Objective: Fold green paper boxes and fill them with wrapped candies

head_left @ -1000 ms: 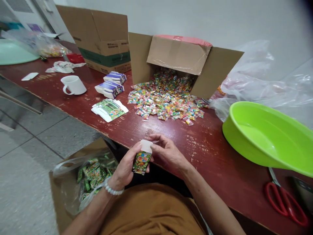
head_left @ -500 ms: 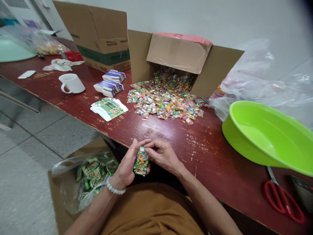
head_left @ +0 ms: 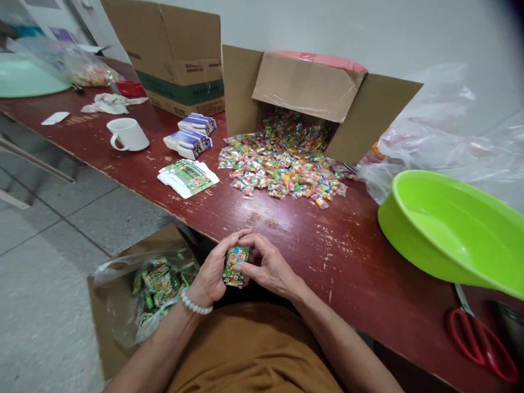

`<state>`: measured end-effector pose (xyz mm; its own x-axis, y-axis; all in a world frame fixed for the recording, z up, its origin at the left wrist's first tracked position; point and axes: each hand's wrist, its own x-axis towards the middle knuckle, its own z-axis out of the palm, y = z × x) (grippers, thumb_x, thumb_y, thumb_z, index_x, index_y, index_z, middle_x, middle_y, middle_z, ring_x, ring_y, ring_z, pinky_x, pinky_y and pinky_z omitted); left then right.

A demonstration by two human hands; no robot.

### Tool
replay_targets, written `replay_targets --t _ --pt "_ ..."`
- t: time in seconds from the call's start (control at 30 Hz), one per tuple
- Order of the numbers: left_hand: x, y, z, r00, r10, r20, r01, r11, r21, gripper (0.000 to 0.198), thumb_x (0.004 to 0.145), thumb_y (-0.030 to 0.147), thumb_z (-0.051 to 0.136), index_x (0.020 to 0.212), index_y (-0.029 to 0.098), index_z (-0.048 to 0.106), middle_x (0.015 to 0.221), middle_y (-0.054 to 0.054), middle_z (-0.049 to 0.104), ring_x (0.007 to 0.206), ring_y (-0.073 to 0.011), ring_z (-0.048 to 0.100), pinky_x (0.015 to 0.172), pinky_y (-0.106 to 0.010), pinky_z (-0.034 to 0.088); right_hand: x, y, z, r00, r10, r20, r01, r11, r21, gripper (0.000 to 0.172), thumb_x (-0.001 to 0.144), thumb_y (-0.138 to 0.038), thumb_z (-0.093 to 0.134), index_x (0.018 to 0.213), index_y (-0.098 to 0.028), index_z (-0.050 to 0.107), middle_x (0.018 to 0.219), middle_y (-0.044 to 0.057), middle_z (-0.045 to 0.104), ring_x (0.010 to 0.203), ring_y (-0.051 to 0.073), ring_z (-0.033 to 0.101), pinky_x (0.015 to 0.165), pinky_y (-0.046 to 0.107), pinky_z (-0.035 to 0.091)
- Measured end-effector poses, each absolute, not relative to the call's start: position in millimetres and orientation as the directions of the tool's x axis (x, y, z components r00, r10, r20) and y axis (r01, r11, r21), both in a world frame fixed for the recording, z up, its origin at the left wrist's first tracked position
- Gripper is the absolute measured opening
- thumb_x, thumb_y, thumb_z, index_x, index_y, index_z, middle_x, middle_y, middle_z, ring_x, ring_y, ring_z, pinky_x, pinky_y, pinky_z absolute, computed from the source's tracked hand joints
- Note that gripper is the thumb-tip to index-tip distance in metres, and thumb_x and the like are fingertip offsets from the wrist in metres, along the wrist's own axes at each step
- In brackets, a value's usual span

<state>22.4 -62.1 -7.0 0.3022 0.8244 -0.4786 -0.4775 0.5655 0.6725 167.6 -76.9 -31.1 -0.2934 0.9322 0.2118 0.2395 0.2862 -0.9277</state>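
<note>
A small green printed candy box [head_left: 234, 259] is held between both hands in front of my body, just off the table's front edge. My left hand [head_left: 215, 267] is wrapped round its left side and back. With its thumb across the box's front, my right hand [head_left: 268, 266] grips the right side. Beyond them on the table lies a fanned stack of flat green cartons [head_left: 188, 177]. Small clear packets of colourful candy [head_left: 286, 169] spill from a cardboard box [head_left: 303, 82] lying on its side. Below left, a plastic-lined carton [head_left: 96, 316] holds green boxes [head_left: 159, 284].
A bright green basin [head_left: 388, 229] and red-handled scissors [head_left: 470, 338] are on the right. White mug [head_left: 129, 135], purple-and-white carton stacks [head_left: 189, 143] and a tall cardboard box [head_left: 180, 54] stand at the back left. Clear plastic bags [head_left: 442, 142] lie at the right rear.
My right thumb has moved from the box's top edge down across its front, and the right fingers have closed around its side. The view has shifted slightly.
</note>
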Motion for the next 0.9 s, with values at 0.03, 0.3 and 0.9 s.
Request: replay_targets --t 0.03,0.3,0.9 --pt "19 -62 -9 0.260 0.845 -0.467 -0.481 0.532 0.697 0.036 0.082 0.029 0.064 0.115 0.015 0.069 0.098 -0.008 0.074 0.069 -0.0178 0.069 0.056 -0.026 0.058 164 -77 -34 -0.325 0.925 0.197 0.232 0.280 -0.932 0.043 0.080 -0.034 0.078 0.118 -0.024 0.062 0.111 0.007 0.063 0.092 0.019 0.059 0.084 0.035 0.051" --pt "-123 -79 -40 -0.245 0.951 -0.187 0.361 0.269 0.893 0.059 0.081 0.065 0.057 0.123 0.023 0.066 0.109 -0.008 0.074 0.102 -0.0299 0.068 0.078 -0.036 0.056 175 -34 -46 -0.166 0.985 0.037 0.257 0.080 -0.963 0.042 0.083 -0.036 0.066 0.122 -0.020 0.061 0.094 0.003 0.065 0.077 0.016 0.061 0.074 0.030 0.051" --pt "-100 130 -23 -0.088 0.979 0.186 0.996 0.084 0.027 0.048 0.095 0.052 0.042 0.126 0.020 0.062 0.126 -0.022 0.055 0.114 -0.0410 0.047 0.085 -0.047 0.039 183 -18 -77 -0.052 0.950 0.307 0.543 0.285 -0.790 0.015 0.092 -0.026 0.054 0.096 -0.021 0.068 0.090 0.006 0.072 0.083 0.021 0.067 0.079 0.032 0.050"
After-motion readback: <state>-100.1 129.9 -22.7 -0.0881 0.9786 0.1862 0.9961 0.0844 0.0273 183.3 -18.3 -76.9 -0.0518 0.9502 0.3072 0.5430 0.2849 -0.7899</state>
